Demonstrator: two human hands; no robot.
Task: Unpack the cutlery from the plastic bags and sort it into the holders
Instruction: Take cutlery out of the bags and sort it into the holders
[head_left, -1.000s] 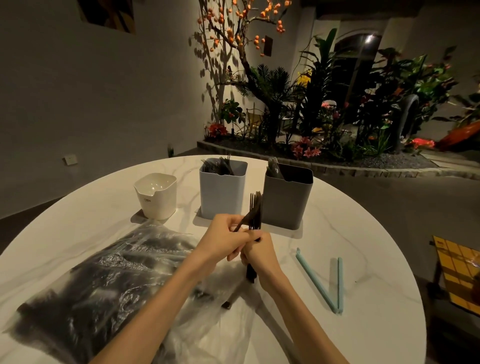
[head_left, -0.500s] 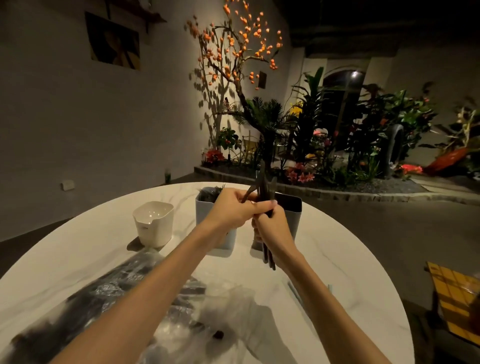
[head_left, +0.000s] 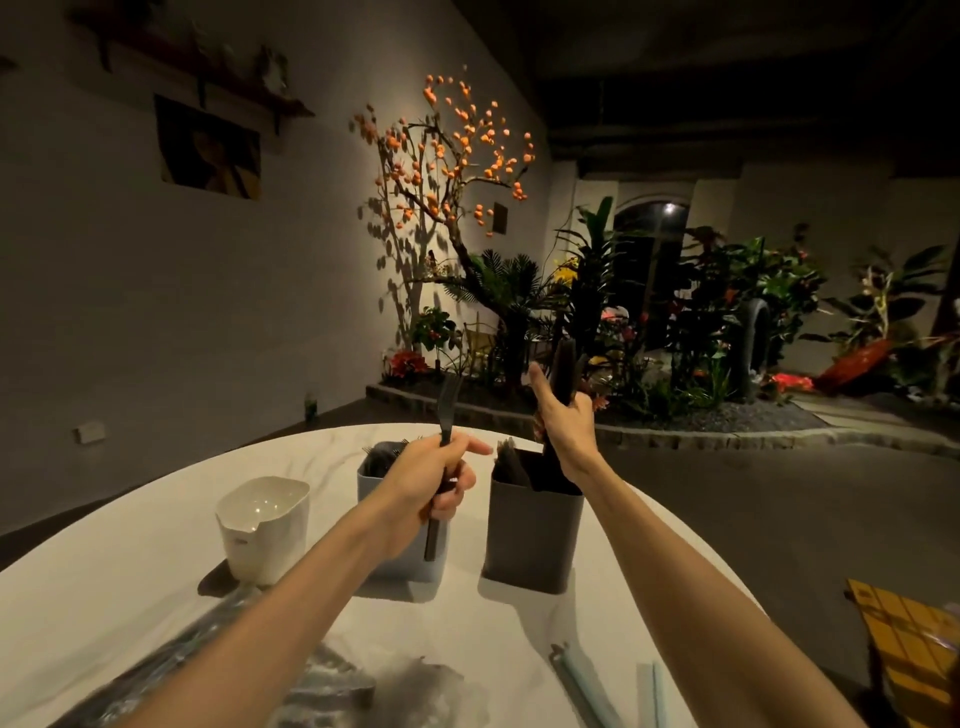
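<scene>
Here, a round marble-veined worktop (head_left: 519, 613) carries three smooth, square-sided holders: a dark grey holder (head_left: 530, 535) with dark cutlery sticking out, a pale blue holder (head_left: 374, 467) just left of it, and a glossy white holder (head_left: 264, 527) further left. Crinkled clear plastic bags (head_left: 332, 680) lie nearer the person than the grey holder, and pale blue strips (head_left: 587, 686) lie to its near right. The left hand (head_left: 426, 483) grips an upright black fork (head_left: 445, 431) before the blue holder; the right hand (head_left: 563, 421), thumb raised, clasps a dark cutlery bundle (head_left: 563, 371) above the grey holder.
</scene>
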